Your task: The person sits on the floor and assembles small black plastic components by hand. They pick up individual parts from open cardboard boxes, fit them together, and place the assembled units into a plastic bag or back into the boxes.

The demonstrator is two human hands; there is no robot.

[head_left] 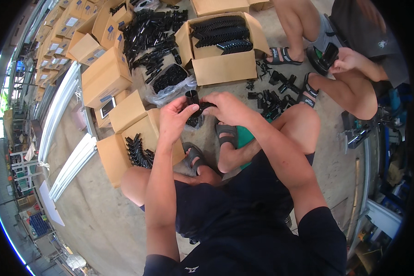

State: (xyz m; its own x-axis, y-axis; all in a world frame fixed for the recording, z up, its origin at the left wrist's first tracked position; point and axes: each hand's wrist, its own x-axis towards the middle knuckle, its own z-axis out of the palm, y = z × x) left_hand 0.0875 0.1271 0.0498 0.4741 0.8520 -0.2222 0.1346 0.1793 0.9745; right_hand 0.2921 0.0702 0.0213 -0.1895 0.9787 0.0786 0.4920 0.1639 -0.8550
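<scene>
Dark shirt (248, 246) nearest, I see left hand (172, 120) and right hand (231, 108) pinching a black tubular fitting (192, 96); boxed fittings (221, 30) look finished, loose heap (149, 32) probably remaining.

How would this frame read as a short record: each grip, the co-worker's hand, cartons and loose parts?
Left grip: closed around a black tubular part
Right grip: closed on a dark piece beside that part; whether joined, cannot tell
Co-worker's hand: holding a black object
Packed carton: open, black fittings in neat rows
Knee-side carton: open, black pieces inside
Loose parts: black heap left of the packed carton
</scene>
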